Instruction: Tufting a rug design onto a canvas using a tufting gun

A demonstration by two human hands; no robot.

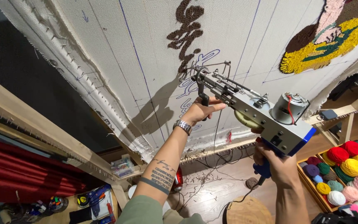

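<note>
Tufting gun (253, 114): centre right of frame, needle tip at the stretched backing cloth (117, 54); metal, motor on top, likely heavy and rigid, best taken by its two handles.
Left hand (199, 110): closed round the black front handle.
Right hand (276, 164): closed round the blue rear grip.
Yarn balls (340, 170): lower right, in a wooden tray.

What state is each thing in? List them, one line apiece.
tufting gun: held up, needle tip against the cloth
left hand: gripping the gun's front handle
right hand: gripping the blue rear grip
backing cloth: stretched on the frame, partly tufted
brown tufting: partly done above blue outlines
yarn balls: wound, sitting in a wooden tray
</note>
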